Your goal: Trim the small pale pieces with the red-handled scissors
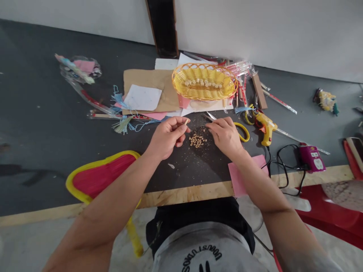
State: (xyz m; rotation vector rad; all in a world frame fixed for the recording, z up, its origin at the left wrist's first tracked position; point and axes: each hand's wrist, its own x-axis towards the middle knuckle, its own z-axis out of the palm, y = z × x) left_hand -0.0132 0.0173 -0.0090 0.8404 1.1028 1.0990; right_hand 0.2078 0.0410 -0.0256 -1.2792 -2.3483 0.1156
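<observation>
My left hand (171, 136) pinches a short, light wooden stick (186, 121) between thumb and fingers, left of a small pile of cut wooden bits (197, 140) on the dark table. Just right of the pile, my right hand (225, 136) is low over the table with its fingers drawn together. It lies over scissors with yellow handles (244, 132), whose blades show beyond the fingers; what its fingertips hold, if anything, is hidden. Behind both hands stands a yellow woven basket (208, 93) with a row of small pale pieces in it.
A yellow glue gun (267, 127) and a purple power box (312, 158) with black cables lie at right. Cardboard (167, 88), papers and blue tassels (117, 100) are behind. A red shape with yellow edging (104, 172) is under my left forearm. Pink paper (236, 177) overhangs the front edge.
</observation>
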